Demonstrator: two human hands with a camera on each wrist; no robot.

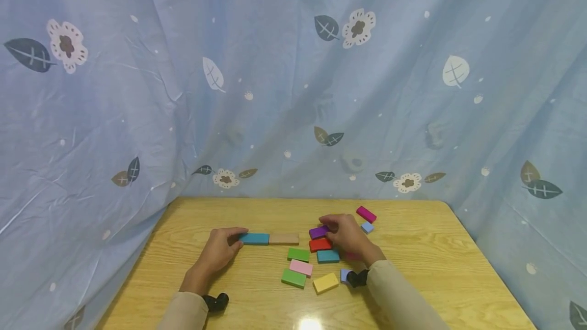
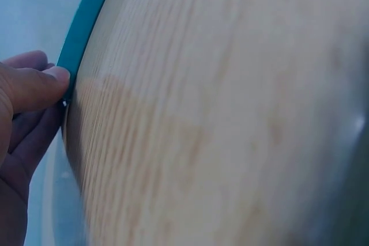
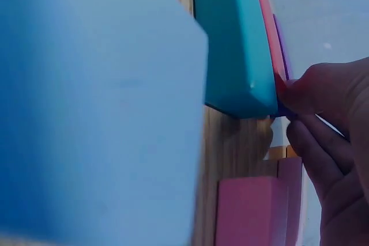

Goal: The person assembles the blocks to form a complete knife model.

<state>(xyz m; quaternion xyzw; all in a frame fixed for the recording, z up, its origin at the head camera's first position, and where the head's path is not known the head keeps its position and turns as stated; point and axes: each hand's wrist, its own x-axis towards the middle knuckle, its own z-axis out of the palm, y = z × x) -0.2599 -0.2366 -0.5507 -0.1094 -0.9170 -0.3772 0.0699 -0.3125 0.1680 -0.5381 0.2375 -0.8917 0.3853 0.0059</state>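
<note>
Toward the left of the table, my left hand (image 1: 217, 251) pinches the left end of a blue block (image 1: 254, 239); the left wrist view shows the thumb (image 2: 57, 78) against that block's side. A tan wooden block (image 1: 283, 239) lies end to end with it on the right. My right hand (image 1: 349, 237) pinches the right end of a purple block (image 1: 317, 232) between thumb and fingers. Just in front of the purple block lies a red block (image 1: 319, 245), then a second blue block (image 1: 327, 256). In the right wrist view the right fingertips are partly hidden.
Two green blocks (image 1: 293, 278) with a pink block (image 1: 301, 268) between them lie mid-table, near a yellow block (image 1: 326, 283). A light blue block (image 1: 345, 275) is partly behind the right wrist camera. Farther back right are a magenta block (image 1: 366, 214) and a small light blue block (image 1: 367, 227).
</note>
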